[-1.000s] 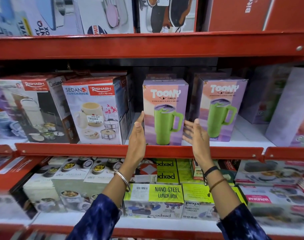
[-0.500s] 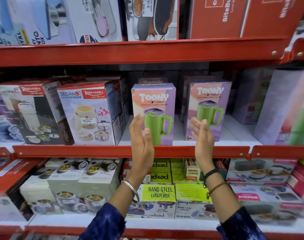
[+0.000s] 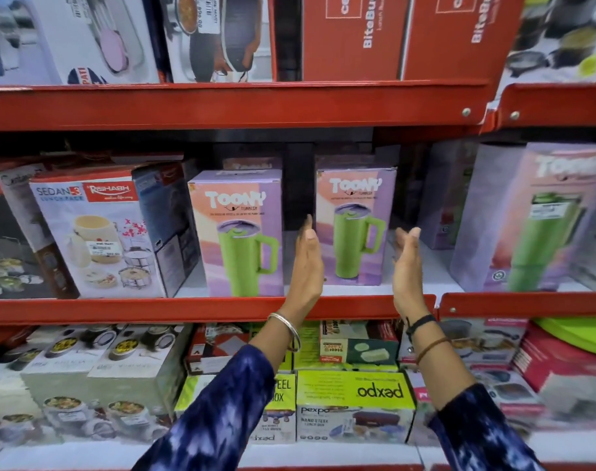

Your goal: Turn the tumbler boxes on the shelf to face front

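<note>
On the middle shelf (image 3: 208,309): two Toony tumbler boxes stand upright, well apart, with a dark gap between them.
Left box (image 3: 237,232): at the shelf's front edge, printed face to the front, beside a lunch pack box (image 3: 97,237).
Right box (image 3: 354,226): set a little further back than the left box, its face also showing the green mug, perhaps turned very slightly; too small a skew to be sure.
Left hand (image 3: 308,263): flat, fingers straight and together, palm facing right, just off the right box's left edge, in front of the gap. It holds nothing.
Right hand (image 3: 407,263): open, fingers loosely spread, palm facing left, just off the same box's right edge. It holds nothing.
Key relation: the right box lies between the two palms and slightly beyond them, its long axis vertical, parallel to the raised fingers. Both hands look about equally near; neither appears to touch it.
Likely step: closing the palms on its sides to square it or draw it forward.
Third box (image 3: 527,219): far right, blurred, a larger Toony box near the front edge.
</note>
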`<state>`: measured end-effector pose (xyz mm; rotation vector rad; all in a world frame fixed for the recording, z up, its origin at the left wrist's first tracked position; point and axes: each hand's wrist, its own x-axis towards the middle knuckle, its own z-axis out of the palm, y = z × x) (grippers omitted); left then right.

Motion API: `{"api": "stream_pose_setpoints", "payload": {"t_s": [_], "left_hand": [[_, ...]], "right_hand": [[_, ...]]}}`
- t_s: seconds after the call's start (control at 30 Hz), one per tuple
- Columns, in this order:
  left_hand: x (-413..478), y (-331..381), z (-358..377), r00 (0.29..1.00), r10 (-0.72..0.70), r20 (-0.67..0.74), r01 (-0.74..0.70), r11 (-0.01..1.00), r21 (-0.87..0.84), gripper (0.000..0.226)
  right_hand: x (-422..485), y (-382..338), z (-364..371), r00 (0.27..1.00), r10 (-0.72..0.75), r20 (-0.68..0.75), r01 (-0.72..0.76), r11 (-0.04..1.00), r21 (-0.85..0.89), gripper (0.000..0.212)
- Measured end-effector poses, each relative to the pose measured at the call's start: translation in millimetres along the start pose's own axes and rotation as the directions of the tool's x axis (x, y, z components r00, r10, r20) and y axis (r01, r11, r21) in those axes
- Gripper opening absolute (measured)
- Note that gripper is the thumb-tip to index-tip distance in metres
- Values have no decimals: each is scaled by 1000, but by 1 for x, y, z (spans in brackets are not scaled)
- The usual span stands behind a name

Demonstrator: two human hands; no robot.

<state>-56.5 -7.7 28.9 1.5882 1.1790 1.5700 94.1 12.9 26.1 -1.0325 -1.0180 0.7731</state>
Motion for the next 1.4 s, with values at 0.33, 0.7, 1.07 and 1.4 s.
{"api": "stream_pose_setpoints", "payload": {"t_s": [0.33,0.7,1.07,1.4], "left_hand": [[0,-2,3,999,-30,-19,30,999,21,70],[-36,13,1,998,-61,-15,61,998,12,85],[-51,19,-2,998,-68,14,68,998,8,87],[-44,51,-27,949,297,-102,-282,949,141,51]], "right_hand": [[5,0,-14,980,113,163,-121,992,37,68],[-23,-13,-31,981,98,165,-111,991,69,70],[-42,-16,-38,985,66,161,-76,996,54,63],[-51,-38,-16,924,-382,6,382,922,-68,55]]}}
